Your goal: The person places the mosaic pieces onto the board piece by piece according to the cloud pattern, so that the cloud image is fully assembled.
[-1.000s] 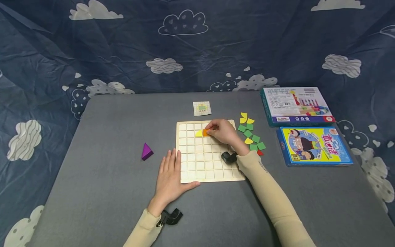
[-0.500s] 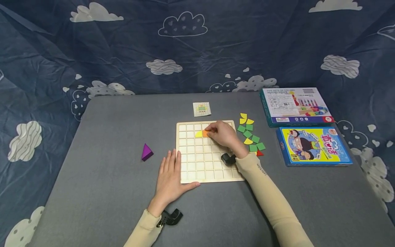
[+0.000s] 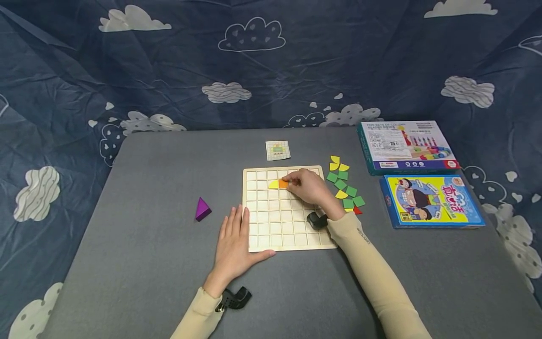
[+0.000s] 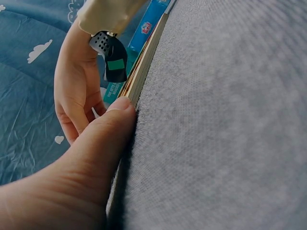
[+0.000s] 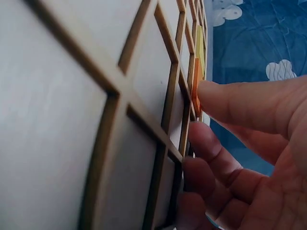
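Note:
A wooden grid board (image 3: 275, 216) lies on the grey table. In its second row sit a yellow quarter-round tile (image 3: 274, 184) and, right beside it, an orange square tile (image 3: 282, 184). My right hand (image 3: 306, 186) reaches over the board and holds the orange tile at its right side with thumb and index finger; the right wrist view has the thumb (image 5: 230, 103) against this tile (image 5: 196, 86). My left hand (image 3: 232, 240) lies with fingers straight along the board's left edge, its thumb (image 4: 112, 120) at the front edge.
Loose green tiles (image 3: 340, 184), several yellow pieces (image 3: 341, 194) and a red triangle (image 3: 357, 210) lie right of the board. A pattern card (image 3: 278, 150) is behind it, a purple triangular block (image 3: 203, 209) left. Two boxes, one white-topped (image 3: 408, 143), one blue and yellow (image 3: 432, 201), stand right.
My right hand has shifted slightly toward me, with the fingertips still at the orange tile. My left hand stays where it was at the board's edge.

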Demonstrator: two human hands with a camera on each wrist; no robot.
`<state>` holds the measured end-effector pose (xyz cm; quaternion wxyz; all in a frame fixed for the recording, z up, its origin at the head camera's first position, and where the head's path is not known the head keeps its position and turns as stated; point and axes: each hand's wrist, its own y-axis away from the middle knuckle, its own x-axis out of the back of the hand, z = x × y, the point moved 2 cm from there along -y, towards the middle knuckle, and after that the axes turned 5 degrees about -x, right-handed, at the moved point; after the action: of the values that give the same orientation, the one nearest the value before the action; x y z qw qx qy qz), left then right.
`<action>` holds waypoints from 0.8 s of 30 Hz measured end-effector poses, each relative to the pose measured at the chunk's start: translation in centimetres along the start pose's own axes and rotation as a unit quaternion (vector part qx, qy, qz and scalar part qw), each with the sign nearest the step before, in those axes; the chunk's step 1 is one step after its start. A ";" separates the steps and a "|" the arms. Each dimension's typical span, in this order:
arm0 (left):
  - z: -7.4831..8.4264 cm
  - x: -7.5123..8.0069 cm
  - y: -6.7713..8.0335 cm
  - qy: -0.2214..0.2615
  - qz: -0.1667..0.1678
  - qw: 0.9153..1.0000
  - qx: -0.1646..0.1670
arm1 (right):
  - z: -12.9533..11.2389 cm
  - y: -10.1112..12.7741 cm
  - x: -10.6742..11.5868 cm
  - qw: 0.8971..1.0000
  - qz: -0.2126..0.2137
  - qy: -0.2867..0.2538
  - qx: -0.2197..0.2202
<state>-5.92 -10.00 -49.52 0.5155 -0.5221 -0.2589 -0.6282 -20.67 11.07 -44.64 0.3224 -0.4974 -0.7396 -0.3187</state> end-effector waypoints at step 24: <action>0.0 0.0 -0.1 0.001 -0.033 0.999 0.015 | 7.2 6.3 6.0 0.984 0.157 -0.072 -0.035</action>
<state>-5.99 -9.94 -49.50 0.5029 -0.5047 -0.2846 -0.6414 -17.66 21.88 -43.15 0.2964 -0.6399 -0.6624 -0.2529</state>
